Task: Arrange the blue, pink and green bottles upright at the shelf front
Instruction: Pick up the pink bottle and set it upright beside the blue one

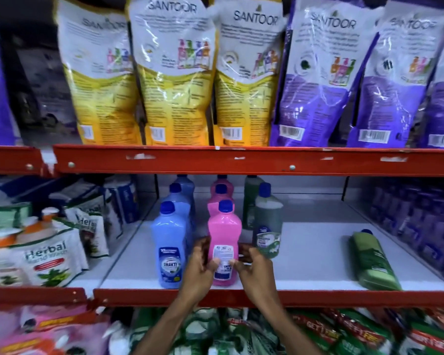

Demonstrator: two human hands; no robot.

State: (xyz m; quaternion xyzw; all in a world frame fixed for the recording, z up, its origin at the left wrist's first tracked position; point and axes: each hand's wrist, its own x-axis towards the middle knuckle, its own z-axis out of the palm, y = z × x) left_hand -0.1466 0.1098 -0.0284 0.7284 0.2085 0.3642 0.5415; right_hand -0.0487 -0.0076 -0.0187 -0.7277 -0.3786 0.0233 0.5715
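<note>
Two red metal shelves with chipped paint are seen, the upper one loaded with tall glossy pouches, yellow in the middle and purple to the right, their plastic crinkled and shiny. On the white, smooth lower board three rows of plastic bottles are lined up from front to back. The blue row is led by a blue bottle, flat-sided with rounded shoulders and a dark blue screw cap, standing upright at the front edge. Just to its right a pink bottle of the same shape is held upright at the front, with more pink ones behind it. A green bottle, translucent and darker, stands upright a little farther back, to the right of the pink one. Another green bottle is lying on its side well to the right, its base towards the front edge. Soft white herbal packs are stacked on the left.

The pink bottle's lower half is gripped by both hands: the left hand is curled round its left side, and the right hand is closed on its right side, thumbs pressed on the label.
</note>
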